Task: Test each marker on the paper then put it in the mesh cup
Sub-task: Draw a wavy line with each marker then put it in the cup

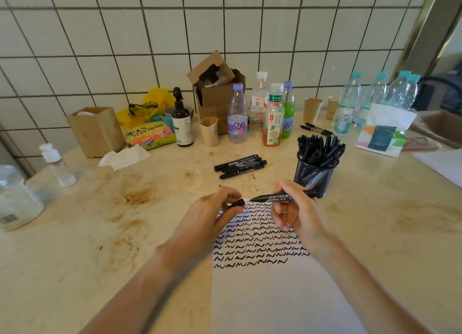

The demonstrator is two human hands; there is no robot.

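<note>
Right hand (297, 208) grips cylindrical marker (282, 197), uncapped.

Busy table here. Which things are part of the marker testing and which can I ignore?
Job: marker in right hand, cap in left hand, paper, mesh cup, loose markers.
Ignore: bottles, paper cups, cardboard box, tissue pack.

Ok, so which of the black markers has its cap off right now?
The marker in the right hand, tip bare; the left hand holds its cap. The loose markers behind are capped.
</note>
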